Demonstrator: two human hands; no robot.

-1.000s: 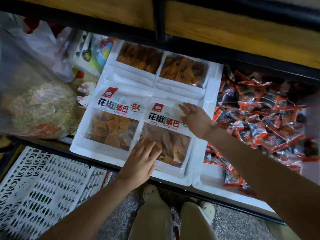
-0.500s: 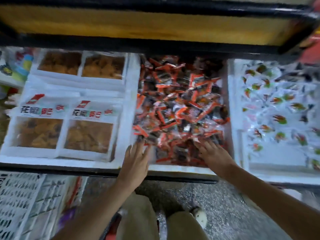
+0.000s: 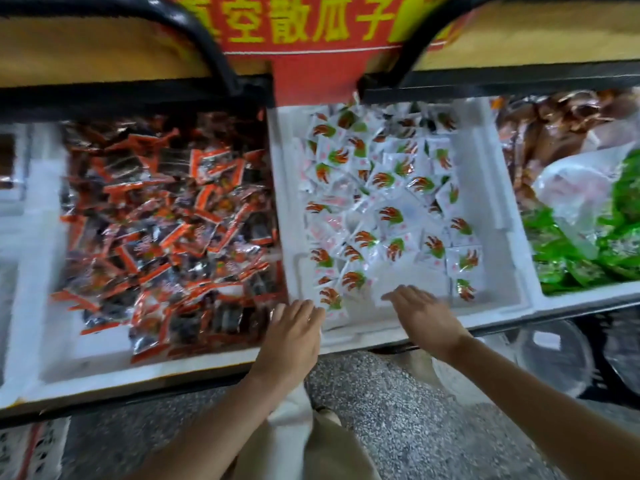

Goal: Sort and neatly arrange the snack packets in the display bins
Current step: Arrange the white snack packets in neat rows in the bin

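The white snack packets [image 3: 391, 216] with a red-green claw print lie loose in the middle foam bin [image 3: 514, 258]. Both hands hover at this bin's near edge, fingers straight, holding nothing. The left hand [image 3: 294, 337] is at its near left corner and the right hand [image 3: 426, 320] is near the middle. Left of this bin lie red-orange packets [image 3: 166, 230], and right of it green packets [image 3: 571, 258].

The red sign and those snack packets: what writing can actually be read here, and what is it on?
"空散瓜子", yellow on the red sign above the bins; one character before it is partly hidden.
On the orange-and-black packets: print too blurred to read.
On the white packets: pink marks too small to read.
On the green packets: nothing legible.
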